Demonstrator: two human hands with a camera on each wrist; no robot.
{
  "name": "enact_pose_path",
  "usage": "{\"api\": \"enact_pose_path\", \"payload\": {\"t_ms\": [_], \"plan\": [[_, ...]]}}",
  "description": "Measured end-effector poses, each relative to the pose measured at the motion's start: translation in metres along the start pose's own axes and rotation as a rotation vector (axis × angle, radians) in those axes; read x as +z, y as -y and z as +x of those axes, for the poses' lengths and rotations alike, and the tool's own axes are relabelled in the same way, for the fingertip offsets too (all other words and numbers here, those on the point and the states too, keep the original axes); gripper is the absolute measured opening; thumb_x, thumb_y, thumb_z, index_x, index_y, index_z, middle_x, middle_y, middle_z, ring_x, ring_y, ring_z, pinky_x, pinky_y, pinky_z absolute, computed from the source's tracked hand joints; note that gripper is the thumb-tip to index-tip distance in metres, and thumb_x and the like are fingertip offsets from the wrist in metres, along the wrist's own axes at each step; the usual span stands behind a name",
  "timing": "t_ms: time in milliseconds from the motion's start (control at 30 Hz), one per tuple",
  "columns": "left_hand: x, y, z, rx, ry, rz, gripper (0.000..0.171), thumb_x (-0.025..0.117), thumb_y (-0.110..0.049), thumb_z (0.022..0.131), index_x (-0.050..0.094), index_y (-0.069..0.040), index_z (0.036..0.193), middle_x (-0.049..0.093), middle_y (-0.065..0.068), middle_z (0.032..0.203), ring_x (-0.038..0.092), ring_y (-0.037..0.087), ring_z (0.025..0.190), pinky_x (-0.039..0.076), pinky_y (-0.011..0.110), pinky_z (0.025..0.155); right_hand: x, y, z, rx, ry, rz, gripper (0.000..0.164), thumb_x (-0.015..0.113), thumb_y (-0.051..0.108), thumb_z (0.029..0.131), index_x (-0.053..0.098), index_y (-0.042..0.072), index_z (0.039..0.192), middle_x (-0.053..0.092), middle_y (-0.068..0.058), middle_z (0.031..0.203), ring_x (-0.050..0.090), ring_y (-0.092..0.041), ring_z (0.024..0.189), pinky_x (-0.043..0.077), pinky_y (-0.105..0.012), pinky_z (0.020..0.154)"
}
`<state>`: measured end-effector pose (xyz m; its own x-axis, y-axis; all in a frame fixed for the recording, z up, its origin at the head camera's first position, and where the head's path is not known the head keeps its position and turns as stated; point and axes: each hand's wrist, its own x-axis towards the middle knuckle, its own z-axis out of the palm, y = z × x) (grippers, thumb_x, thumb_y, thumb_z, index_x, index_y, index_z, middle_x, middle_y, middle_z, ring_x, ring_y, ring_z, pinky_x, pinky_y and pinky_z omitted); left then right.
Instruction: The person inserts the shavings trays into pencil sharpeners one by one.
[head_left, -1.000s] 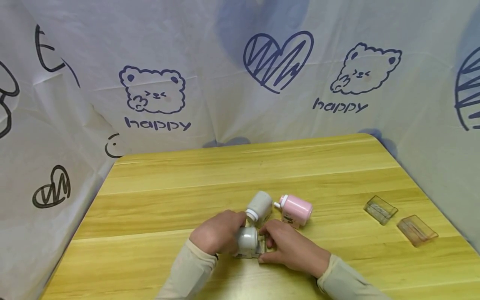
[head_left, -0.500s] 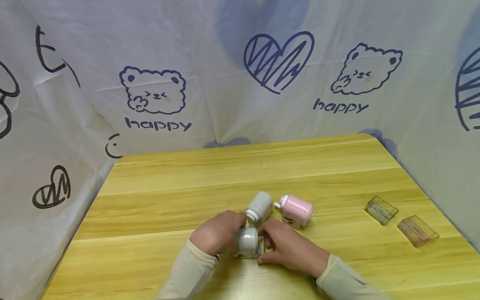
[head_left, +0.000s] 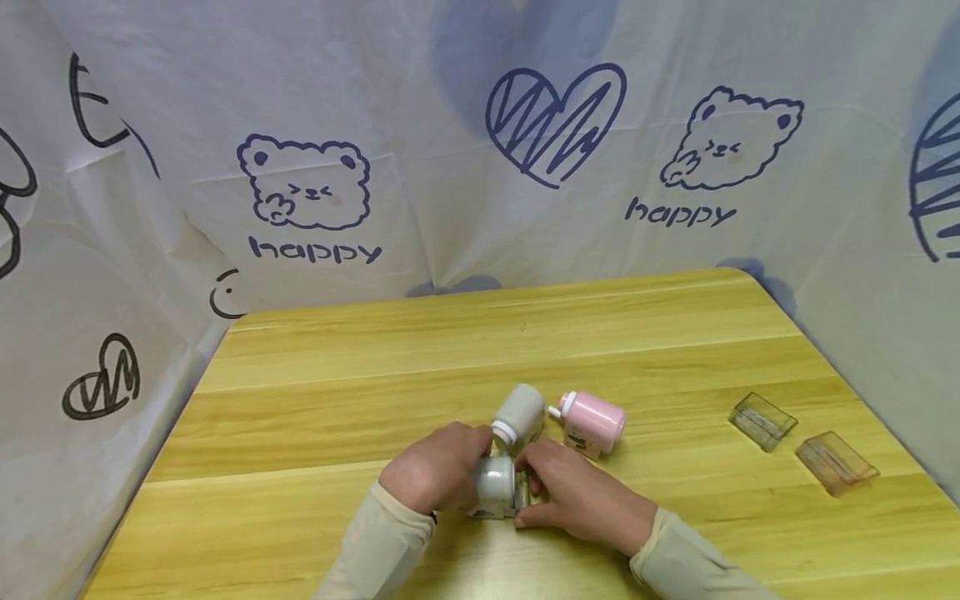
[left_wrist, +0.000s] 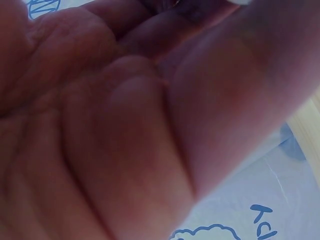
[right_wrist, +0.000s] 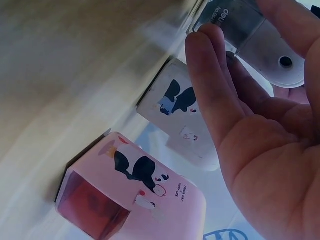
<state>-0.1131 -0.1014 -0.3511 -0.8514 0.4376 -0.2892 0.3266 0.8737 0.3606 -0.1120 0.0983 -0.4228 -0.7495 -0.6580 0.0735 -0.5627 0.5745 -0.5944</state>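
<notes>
A grey-white crank pencil sharpener (head_left: pixel 495 479) lies in front of me, its white body facing up. My left hand (head_left: pixel 433 468) grips its left end; the left wrist view is mostly filled by the palm. At its right end my right hand (head_left: pixel 581 493) pinches a clear shavings drawer (head_left: pixel 522 492) between thumb and fingers, right at the body. In the right wrist view this sharpener shows a round hole (right_wrist: pixel 285 62) and a dark see-through drawer lettered "deli". Just behind stand a second grey-white sharpener (head_left: pixel 521 410) and a pink sharpener (head_left: pixel 596 419) with panda pictures.
Two loose clear drawers lie on the right of the wood-grain table (head_left: pixel 337 358): a greyish drawer (head_left: pixel 762 421) and an orange-tinted drawer (head_left: pixel 835 462). White cloth (head_left: pixel 435 167) with bear and heart drawings hangs behind and along both sides.
</notes>
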Motion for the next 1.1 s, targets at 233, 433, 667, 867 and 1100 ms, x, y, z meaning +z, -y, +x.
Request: {"api": "enact_pose_path", "payload": {"t_ms": [233, 433, 667, 867, 1100], "plan": [[0.0000, -0.0002, -0.0008, 0.005, -0.012, 0.016, 0.050, 0.081, 0.005, 0.052, 0.055, -0.011, 0.093, 0.057, 0.001, 0.080, 0.052, 0.013, 0.068, 0.046, 0.028, 0.059, 0.0002, 0.0012, 0.0014, -0.017, -0.005, -0.012, 0.048, 0.080, 0.035, 0.073, 0.056, 0.009, 0.105, 0.051, 0.004, 0.085, 0.046, -0.006, 0.076, 0.042, -0.022, 0.066], [-0.0002, -0.0005, -0.0012, 0.007, -0.012, 0.025, 0.050, 0.081, 0.005, 0.053, 0.055, -0.011, 0.092, 0.057, 0.001, 0.080, 0.052, 0.012, 0.068, 0.045, 0.027, 0.059, 0.0010, 0.0013, 0.0035, -0.051, -0.009, -0.026, 0.044, 0.080, 0.034, 0.073, 0.053, 0.011, 0.099, 0.050, 0.003, 0.085, 0.045, -0.006, 0.078, 0.042, -0.023, 0.067], [-0.0011, -0.0018, -0.0016, 0.019, -0.013, 0.033, 0.050, 0.082, 0.004, 0.052, 0.055, -0.010, 0.091, 0.057, 0.001, 0.080, 0.052, 0.013, 0.068, 0.046, 0.028, 0.060, 0.0016, 0.0025, 0.0039, -0.037, -0.013, -0.021, 0.045, 0.081, 0.034, 0.072, 0.052, 0.012, 0.100, 0.050, 0.003, 0.085, 0.045, -0.006, 0.075, 0.041, -0.023, 0.064], [-0.0004, -0.0014, -0.0024, 0.043, -0.040, 0.059, 0.049, 0.082, 0.004, 0.053, 0.054, -0.010, 0.091, 0.056, 0.002, 0.078, 0.052, 0.013, 0.066, 0.045, 0.028, 0.057, 0.0024, 0.0030, 0.0050, -0.022, -0.009, 0.024, 0.057, 0.082, 0.032, 0.071, 0.048, 0.014, 0.113, 0.051, 0.003, 0.088, 0.049, -0.008, 0.075, 0.043, -0.023, 0.064], [-0.0002, -0.0012, -0.0029, 0.043, -0.036, 0.069, 0.049, 0.083, 0.003, 0.054, 0.055, -0.010, 0.093, 0.056, 0.002, 0.078, 0.052, 0.013, 0.066, 0.046, 0.028, 0.058, 0.0015, 0.0038, 0.0059, -0.027, 0.000, 0.039, 0.056, 0.081, 0.030, 0.072, 0.048, 0.014, 0.114, 0.051, 0.003, 0.089, 0.050, -0.009, 0.076, 0.044, -0.023, 0.065]]}}
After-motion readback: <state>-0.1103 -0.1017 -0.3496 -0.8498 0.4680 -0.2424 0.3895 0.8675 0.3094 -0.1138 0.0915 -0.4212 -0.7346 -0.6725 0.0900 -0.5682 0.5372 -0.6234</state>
